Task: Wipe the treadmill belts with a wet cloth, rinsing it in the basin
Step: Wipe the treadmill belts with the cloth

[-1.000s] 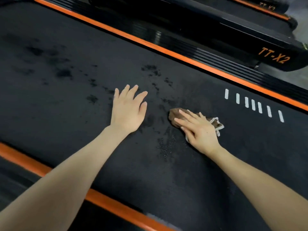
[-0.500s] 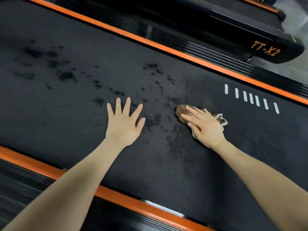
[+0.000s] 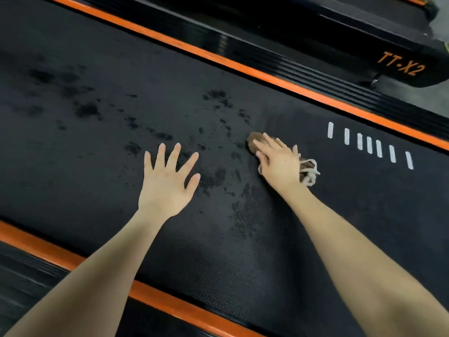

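Right hand [image 3: 279, 164] with fingers straight, pressing brown cloth [image 3: 254, 141] on treadmill belt [image 3: 97, 171], both slid slightly toward far orange rail [image 3: 267, 77] since earlier, left hand [image 3: 167, 182] still splayed flat on belt, dark wet patches [image 3: 213, 177] between the hands, white marks [image 3: 369, 145] to the right.

The right hand [image 3: 279, 164] covers most of the brown cloth [image 3: 253, 142], leaving only one end and some pale edging [image 3: 310, 171] showing. Both forearms [image 3: 102, 271] run off the bottom edge, the belt [image 3: 85, 166] is cut off left and right, and the neighbouring treadmill [image 3: 340, 32] is cropped at top right.
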